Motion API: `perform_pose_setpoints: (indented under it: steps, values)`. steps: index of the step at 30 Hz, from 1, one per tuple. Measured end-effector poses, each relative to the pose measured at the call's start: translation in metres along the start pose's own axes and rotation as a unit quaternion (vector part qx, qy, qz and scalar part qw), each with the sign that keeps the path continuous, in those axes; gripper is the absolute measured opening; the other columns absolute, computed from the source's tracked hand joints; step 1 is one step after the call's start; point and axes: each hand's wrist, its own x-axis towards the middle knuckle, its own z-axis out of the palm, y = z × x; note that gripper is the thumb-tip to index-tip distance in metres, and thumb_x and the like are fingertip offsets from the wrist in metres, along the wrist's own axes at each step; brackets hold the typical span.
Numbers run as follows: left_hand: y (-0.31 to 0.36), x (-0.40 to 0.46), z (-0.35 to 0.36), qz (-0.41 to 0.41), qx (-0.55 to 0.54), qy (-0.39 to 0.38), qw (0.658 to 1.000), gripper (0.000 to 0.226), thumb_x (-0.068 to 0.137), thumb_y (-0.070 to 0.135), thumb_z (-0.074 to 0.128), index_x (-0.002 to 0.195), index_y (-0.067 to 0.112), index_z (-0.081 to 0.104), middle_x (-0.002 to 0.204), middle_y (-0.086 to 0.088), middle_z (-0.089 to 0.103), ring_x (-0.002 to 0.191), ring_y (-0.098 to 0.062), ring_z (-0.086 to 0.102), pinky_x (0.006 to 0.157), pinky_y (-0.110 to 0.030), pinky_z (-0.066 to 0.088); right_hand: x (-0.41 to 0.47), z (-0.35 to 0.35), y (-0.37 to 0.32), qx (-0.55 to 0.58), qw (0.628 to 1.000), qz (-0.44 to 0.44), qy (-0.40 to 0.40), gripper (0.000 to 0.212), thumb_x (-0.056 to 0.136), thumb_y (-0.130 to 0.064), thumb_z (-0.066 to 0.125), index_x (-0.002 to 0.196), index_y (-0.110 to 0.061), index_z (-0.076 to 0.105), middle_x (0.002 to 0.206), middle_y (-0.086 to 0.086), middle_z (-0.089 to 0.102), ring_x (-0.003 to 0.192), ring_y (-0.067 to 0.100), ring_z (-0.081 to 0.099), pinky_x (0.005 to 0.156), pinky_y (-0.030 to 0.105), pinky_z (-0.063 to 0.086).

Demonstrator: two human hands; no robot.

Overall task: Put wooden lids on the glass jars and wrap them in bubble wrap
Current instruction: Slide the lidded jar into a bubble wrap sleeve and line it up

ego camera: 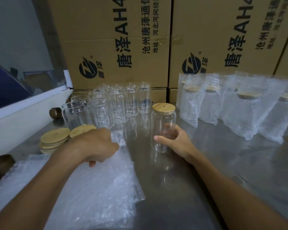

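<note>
At centre frame the right hand wraps its fingers round a lidded glass jar standing upright on the table. The left hand pinches the far edge of the bubble wrap at lower left, fingers curled. Bare tabletop lies between jar and wrapped jars at right.

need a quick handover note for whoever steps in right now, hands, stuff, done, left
Right hand holds the lidded jar upright on the table.
Left hand pinches the top bubble wrap bag on the pile in front.
Done: wrapped jars stand at right, this jar's wooden lid is on.
Left: bag this jar, then lid and wrap the open jars at the back; spare lids are stacked at left.
</note>
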Motion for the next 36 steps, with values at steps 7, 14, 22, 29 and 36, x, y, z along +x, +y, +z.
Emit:
perform_pose_setpoints:
  steps: [7, 14, 22, 29, 36]
  values:
    - [0.030, 0.018, -0.014, 0.071, -0.184, 0.180, 0.964, 0.031, 0.096, 0.025, 0.056, 0.072, 0.006, 0.061, 0.061, -0.002, 0.071, 0.045, -0.017, 0.063, 0.058, -0.026, 0.049, 0.000, -0.007, -0.005, 0.024, 0.999, 0.021, -0.016, 0.103, 0.039, -0.063, 0.096, 0.128, -0.026, 0.060, 0.114, -0.003, 0.074, 0.104, 0.007, 0.071, 0.094, 0.030, 0.055]
    - [0.056, 0.050, 0.016, 0.072, -0.382, 0.196, 0.900, 0.025, 0.090, 0.012, 0.058, 0.067, 0.016, 0.048, 0.048, 0.002, 0.056, 0.048, -0.020, 0.061, 0.046, -0.022, 0.044, 0.003, -0.005, -0.019, 0.210, 0.974, 0.080, 0.013, 0.055, 0.055, -0.057, 0.087, 0.089, -0.016, 0.074, 0.078, -0.007, 0.071, 0.072, 0.008, 0.070, 0.067, 0.028, 0.058]
    - [0.072, 0.071, 0.049, 0.053, -0.479, 0.155, 0.862, 0.020, 0.090, 0.005, 0.056, 0.071, 0.013, 0.055, 0.059, -0.006, 0.059, 0.048, -0.018, 0.057, 0.059, -0.038, 0.058, 0.002, -0.004, -0.034, 0.426, 0.889, 0.137, -0.092, 0.077, 0.067, -0.078, 0.067, 0.102, -0.009, 0.065, 0.105, 0.010, 0.067, 0.100, 0.030, 0.071, 0.082, 0.046, 0.059]
    - [0.075, 0.074, 0.052, 0.033, -0.606, 0.104, 0.788, 0.025, 0.091, 0.037, 0.068, 0.088, 0.013, 0.071, 0.084, -0.002, 0.075, 0.081, -0.021, 0.070, 0.078, -0.033, 0.053, 0.003, 0.001, -0.034, 0.446, 0.873, 0.153, -0.125, 0.087, 0.067, -0.082, 0.063, 0.117, -0.011, 0.060, 0.113, 0.014, 0.070, 0.108, 0.032, 0.068, 0.086, 0.046, 0.059]
    - [0.072, 0.076, 0.055, 0.037, -0.604, 0.136, 0.785, 0.020, 0.093, 0.026, 0.070, 0.079, 0.011, 0.067, 0.085, -0.005, 0.069, 0.079, -0.020, 0.063, 0.073, -0.029, 0.049, 0.002, 0.002, -0.034, 0.444, 0.877, 0.154, -0.096, 0.080, 0.069, -0.078, 0.063, 0.111, -0.010, 0.058, 0.123, 0.016, 0.067, 0.116, 0.031, 0.063, 0.088, 0.038, 0.053]
